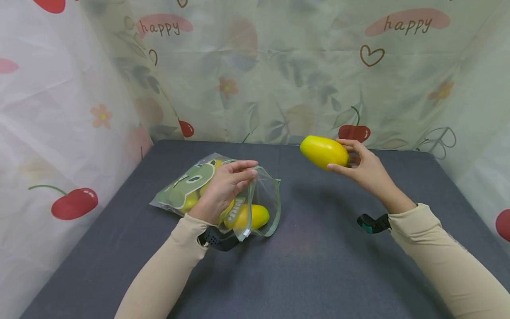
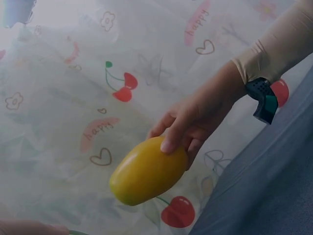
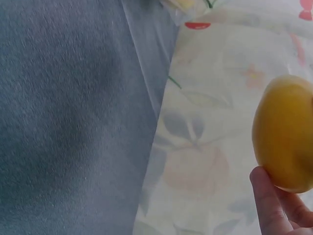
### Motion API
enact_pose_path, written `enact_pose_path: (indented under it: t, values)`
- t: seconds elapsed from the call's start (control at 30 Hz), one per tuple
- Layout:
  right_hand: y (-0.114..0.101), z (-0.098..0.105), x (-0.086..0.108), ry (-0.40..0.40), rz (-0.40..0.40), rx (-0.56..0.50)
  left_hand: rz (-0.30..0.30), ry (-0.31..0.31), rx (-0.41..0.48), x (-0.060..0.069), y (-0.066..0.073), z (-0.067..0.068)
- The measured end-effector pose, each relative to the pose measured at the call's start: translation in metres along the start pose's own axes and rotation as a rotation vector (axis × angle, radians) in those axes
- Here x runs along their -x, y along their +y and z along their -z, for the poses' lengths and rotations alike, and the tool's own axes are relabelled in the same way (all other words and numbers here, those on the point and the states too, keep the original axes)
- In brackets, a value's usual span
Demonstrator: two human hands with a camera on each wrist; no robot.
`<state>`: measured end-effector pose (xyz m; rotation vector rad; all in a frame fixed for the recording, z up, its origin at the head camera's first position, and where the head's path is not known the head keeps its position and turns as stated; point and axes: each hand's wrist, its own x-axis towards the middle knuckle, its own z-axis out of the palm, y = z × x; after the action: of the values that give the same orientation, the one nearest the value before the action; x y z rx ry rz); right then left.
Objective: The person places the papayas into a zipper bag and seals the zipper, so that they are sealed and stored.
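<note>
A smooth yellow mango [image 1: 323, 152] is held above the table by my right hand [image 1: 364, 170], thumb on the near side and fingers at its right end. The left wrist view shows the same mango [image 2: 149, 171] in that grip, and part of it [image 3: 286, 134] appears in the right wrist view. Left of it, a clear zip bag [image 1: 277, 190] with green trim and a green cartoon face lies on the table, its mouth spread toward the right. My left hand [image 1: 223, 188] pinches the upper edge of that mouth. Several yellow fruits, including one mango [image 1: 259, 216] near the opening, are inside.
A dark grey cloth covers the table [image 1: 311, 266]. Behind it hangs a printed curtain [image 1: 271, 88] with cherries and flowers, and similar curtains stand at both sides. Each wrist wears a black band, one [image 1: 374, 223] below the right hand.
</note>
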<state>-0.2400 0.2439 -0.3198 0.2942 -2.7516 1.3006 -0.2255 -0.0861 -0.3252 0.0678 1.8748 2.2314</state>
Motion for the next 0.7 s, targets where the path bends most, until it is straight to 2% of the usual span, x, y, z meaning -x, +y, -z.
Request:
enact_pose_path:
  t: [0.33,0.53,0.7]
  values:
    - [-0.006,-0.01,0.016,-0.01,0.023,-0.009,-0.004,0.001,0.007,-0.001,-0.002,0.0]
    - [-0.001,-0.022,0.024,-0.052,0.084,-0.018,-0.002,0.001,0.011,0.001,0.0,0.0]
    - [0.003,-0.03,0.03,-0.079,0.088,-0.025,0.001,0.004,0.014,0.001,0.0,0.0]
